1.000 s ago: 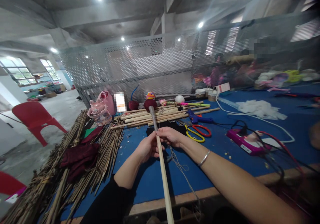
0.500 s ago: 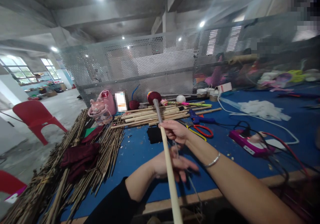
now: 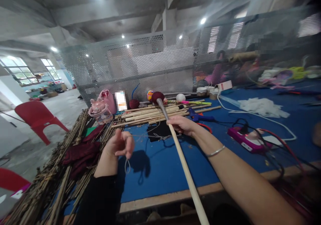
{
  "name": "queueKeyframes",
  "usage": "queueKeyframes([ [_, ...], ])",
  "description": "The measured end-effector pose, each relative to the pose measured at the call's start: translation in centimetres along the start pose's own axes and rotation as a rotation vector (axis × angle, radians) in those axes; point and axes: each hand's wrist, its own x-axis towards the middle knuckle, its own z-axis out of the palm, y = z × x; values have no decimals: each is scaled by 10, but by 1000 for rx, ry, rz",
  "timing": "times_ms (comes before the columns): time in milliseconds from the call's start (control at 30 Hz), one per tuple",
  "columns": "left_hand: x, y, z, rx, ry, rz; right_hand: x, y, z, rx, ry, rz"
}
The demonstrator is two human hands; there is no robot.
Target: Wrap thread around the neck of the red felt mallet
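My right hand [image 3: 184, 124] is closed round a long pale wooden stick [image 3: 187, 168], just below a grey wrapped section [image 3: 163, 110]. At the stick's far end sits a maroon ball-shaped head [image 3: 157, 97], so it looks like a mallet. My left hand [image 3: 119, 145] pinches a thin grey cord [image 3: 142, 137], which stretches across to the stick near my right hand. A small loop of the cord hangs below the left fingers. Beneath the cord lies a black cloth piece [image 3: 159, 132].
Pale wooden sticks [image 3: 140, 117] lie behind my hands. A blue glue gun [image 3: 202, 117] and a purple power strip [image 3: 244, 140] with cables are on the right. Bundled twigs [image 3: 50, 178] and maroon cloth [image 3: 81, 156] lie left. A perforated metal screen [image 3: 150, 61] stands behind.
My left hand has moved from beneath the stick out to the left, drawing the cord across. The stick's near end has swung right; my right hand still grips it.
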Motion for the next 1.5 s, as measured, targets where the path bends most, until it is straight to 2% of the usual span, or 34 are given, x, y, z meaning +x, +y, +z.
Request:
queueKeyframes([
  [33, 6, 0, 11, 75, -18, -122, 1, 1, 2, 8, -7, 6],
  [100, 19, 1, 43, 226, -150, -426, 2, 3, 5, 27, -11, 22],
  [167, 26, 6, 81, 406, -348, -624, 3, 4, 6, 51, -15, 42],
  [200, 27, 11, 98, 516, -409, -665, 3, 4, 7, 61, -21, 52],
  [233, 26, 16, 112, 679, -331, -617, 3, 4, 7, 70, -26, 62],
  [267, 26, 23, 120, 873, -120, -488, 3, 5, 8, 76, -31, 69],
  [333, 27, 34, 121, 1151, 331, -324, 4, 6, 12, 71, -34, 72],
  [433, 43, 37, 96, 1363, 908, -149, 6, 11, 23, 37, -23, 73],
  [467, 51, 33, 85, 1404, 1039, -80, 7, 13, 27, 25, -18, 71],
  [500, 59, 25, 75, 1406, 1087, -41, 8, 15, 31, 15, -8, 67],
  [533, 66, 15, 67, 1358, 1066, -48, 8, 16, 34, 5, 3, 59],
  [600, 77, -7, 58, 1147, 905, -183, 9, 18, 40, -25, 22, 44],
  [667, 80, -27, 55, 864, 765, -289, 9, 19, 42, -53, 30, 54],
  [700, 80, -34, 55, 759, 727, -289, 9, 20, 42, -40, 24, 68],
  [767, 78, -41, 55, 528, 682, -263, 10, 21, 41, 55, -29, 101],
  [867, 75, -42, 54, 166, 633, -213, 12, 24, 35, 252, -178, 135],
  [967, 75, -42, 53, -90, 560, -185, 14, 27, 31, 328, -275, 121],
  [1067, 75, -45, 53, -146, 531, -232, 15, 30, 35, 269, -226, 80],
  [1200, 74, -52, 51, -32, 604, -275, 15, 33, 44, 130, -119, 75],
  [1300, 73, -51, 48, -69, 607, -259, 15, 32, 45, 190, -159, 114],
  [1400, 70, -47, 45, -169, 520, -261, 15, 31, 42, 278, -234, 131],
  [1500, 67, -45, 41, -164, 457, -319, 15, 33, 42, 256, -219, 122],
])
